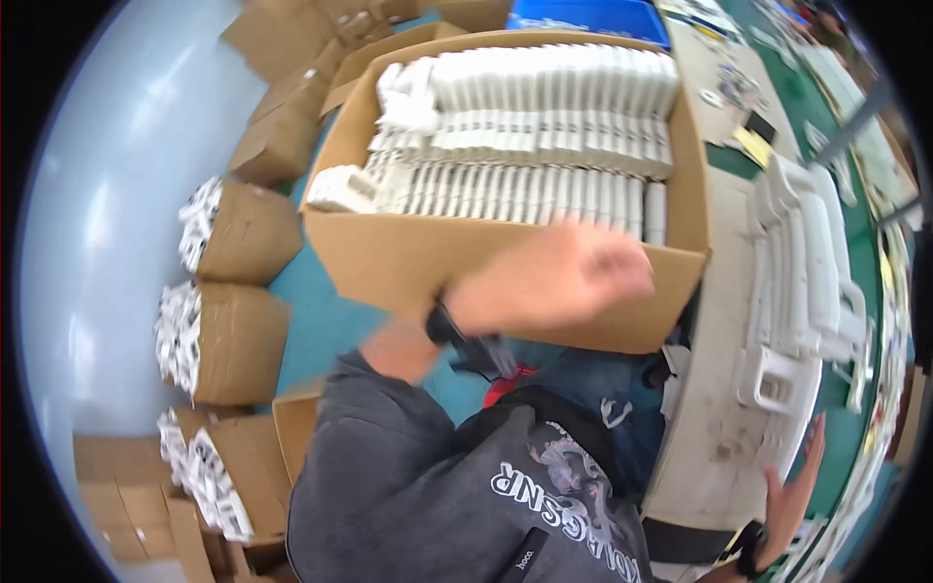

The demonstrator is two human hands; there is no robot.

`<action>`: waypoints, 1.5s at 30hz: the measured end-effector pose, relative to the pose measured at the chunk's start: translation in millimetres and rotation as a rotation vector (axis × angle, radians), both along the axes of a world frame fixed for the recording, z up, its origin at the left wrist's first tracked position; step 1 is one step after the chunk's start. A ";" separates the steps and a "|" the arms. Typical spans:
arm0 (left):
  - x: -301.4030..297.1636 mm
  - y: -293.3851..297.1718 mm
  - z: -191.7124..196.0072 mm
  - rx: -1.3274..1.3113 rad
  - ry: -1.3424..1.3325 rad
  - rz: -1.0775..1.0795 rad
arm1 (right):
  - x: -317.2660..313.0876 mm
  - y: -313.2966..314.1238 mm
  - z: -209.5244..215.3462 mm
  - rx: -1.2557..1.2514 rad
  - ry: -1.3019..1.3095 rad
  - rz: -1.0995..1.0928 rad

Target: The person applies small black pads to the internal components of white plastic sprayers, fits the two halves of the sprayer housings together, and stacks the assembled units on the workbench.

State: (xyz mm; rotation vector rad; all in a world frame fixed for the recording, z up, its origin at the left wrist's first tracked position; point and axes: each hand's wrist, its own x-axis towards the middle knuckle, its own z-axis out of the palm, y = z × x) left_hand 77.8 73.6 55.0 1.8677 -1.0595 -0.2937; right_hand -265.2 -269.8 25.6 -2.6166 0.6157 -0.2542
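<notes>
Worn white bench [709, 389]; teal floor [321, 321]; left hand [554, 277] grip blurred, unclear; right hand [792, 496] open.

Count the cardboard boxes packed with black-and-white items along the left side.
3, stacked down the left edge: the upper box, the middle box, and the lower box beside the grey sleeve. More may sit hidden behind the sleeve.

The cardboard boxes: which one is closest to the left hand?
The big open box packed with rows of white parts. The left hand is in front of its near wall, blurred. The smaller boxes stand apart on the floor.
</notes>
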 end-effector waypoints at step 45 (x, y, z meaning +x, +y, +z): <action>-47.5 158.4 9.5 -0.865 0.516 0.265 | 129.4 119.3 5.6 0.797 -0.425 0.757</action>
